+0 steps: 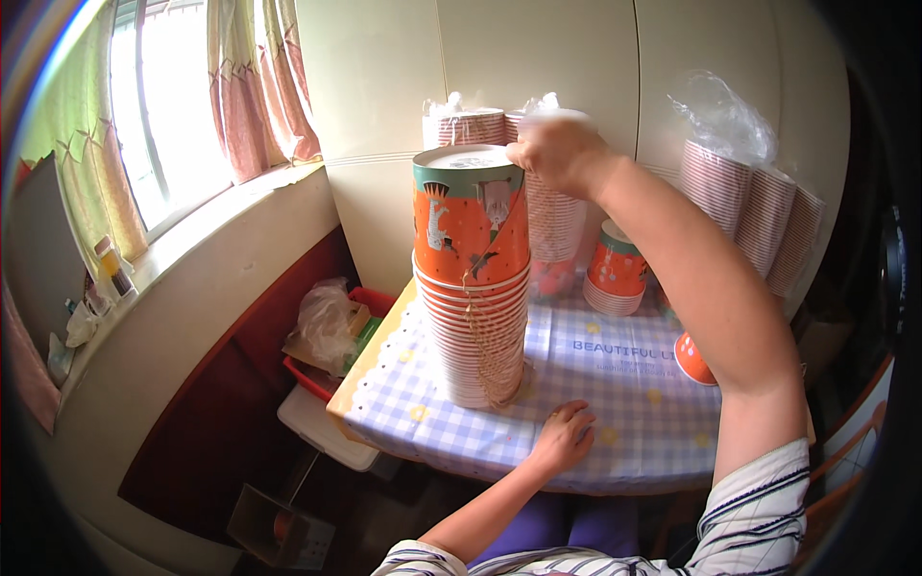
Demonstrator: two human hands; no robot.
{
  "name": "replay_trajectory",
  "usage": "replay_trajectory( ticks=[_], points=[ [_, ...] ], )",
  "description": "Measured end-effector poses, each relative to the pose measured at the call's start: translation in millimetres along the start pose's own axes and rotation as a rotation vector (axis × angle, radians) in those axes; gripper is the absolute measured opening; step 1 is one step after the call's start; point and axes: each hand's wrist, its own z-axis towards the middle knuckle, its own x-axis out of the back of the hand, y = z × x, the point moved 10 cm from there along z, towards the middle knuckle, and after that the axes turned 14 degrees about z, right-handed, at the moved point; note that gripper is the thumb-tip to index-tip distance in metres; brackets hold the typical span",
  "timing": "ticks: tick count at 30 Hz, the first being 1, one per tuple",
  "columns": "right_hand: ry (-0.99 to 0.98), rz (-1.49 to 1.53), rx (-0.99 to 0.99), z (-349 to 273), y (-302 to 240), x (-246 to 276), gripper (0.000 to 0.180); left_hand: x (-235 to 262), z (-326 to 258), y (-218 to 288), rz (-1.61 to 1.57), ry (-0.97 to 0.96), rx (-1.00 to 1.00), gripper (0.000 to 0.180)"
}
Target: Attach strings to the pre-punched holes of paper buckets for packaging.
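Observation:
A tall stack of nested paper cups (471,230) stands upside down near the table's left side. Its top cup is orange and green with animal pictures, and pale rims are piled below. My right hand (562,161) is raised at the stack's upper right edge, fingers closed; what they hold is blurred. A thin tan strand (493,240) seems to run from near those fingers down the stack. My left hand (565,437) rests on the checked tablecloth (615,442) by the front edge, fingers loosely spread and holding nothing, right of the stack's base.
Plastic-wrapped cup stacks (715,187) stand against the wall at the right, others (466,125) behind the tall stack. A short orange cup stack (615,274) stands farther back; an orange cup (693,360) is beside my right arm. Left of the table, a red bin (375,302) holds clear plastic.

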Motion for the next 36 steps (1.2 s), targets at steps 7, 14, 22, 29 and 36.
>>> replay_trajectory(
  ticks=[7, 14, 22, 29, 36],
  points=[
    [-0.075, -0.08, 0.06, 1, -8, -14, 0.01, 1, 1, 1, 0.003, -0.009, 0.012, 0.022],
    [-0.025, -0.096, 0.062, -2, -15, -13, 0.009, 1, 2, 2, -0.009, -0.006, 0.019, 0.021],
    [0.064, -0.09, -0.004, -11, -16, -18, 0.008, 1, 2, 4, 0.037, -0.003, -0.014, 0.021],
    [0.069, -0.232, -0.104, -26, -21, -20, 0.031, 0, 1, 6, 0.035, -0.007, -0.011, 0.02],
    [0.084, -0.007, -0.264, -123, -32, -3, 0.034, -5, 2, 6, 0.016, 0.046, -0.035, 0.018]
  ],
)
